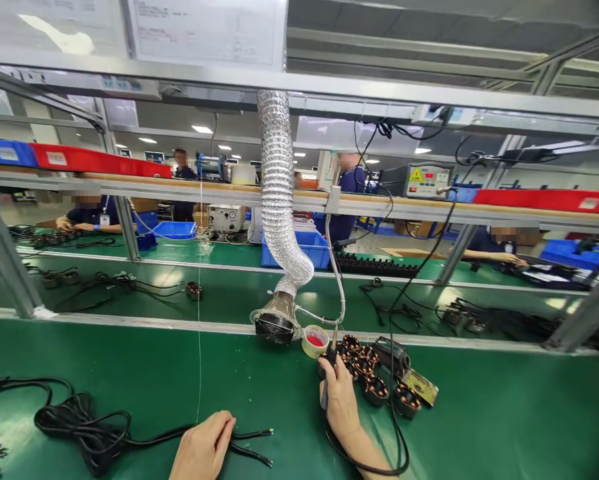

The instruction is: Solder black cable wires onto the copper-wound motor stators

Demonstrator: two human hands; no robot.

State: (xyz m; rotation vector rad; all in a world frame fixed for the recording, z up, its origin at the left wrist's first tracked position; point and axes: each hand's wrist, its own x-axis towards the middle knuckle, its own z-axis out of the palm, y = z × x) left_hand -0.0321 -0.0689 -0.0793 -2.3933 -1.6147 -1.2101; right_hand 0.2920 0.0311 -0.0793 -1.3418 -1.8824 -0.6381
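Note:
My left hand (204,445) is closed around black cables (154,440) low in the view. Two cable ends (252,435) stick out to its right, with small wire tips showing. A thin wire (200,347) hangs from a spool (210,167) on the shelf down to this hand. Further right, my right hand (343,403) grips a soldering iron (324,395) by its dark handle, metal tip pointing up and away. Just beyond and right of it stand several copper-wound motor stators (376,389). A clear tape roll (314,341) lies left of the iron's tip.
A silver duct (278,167) comes down to a dark-mouthed hood (275,327) at the bench's back. A metal holder (393,357) and a small tin (421,387) sit beside the stators. The iron's cord (392,373) loops on the right. Co-workers sit across the benches.

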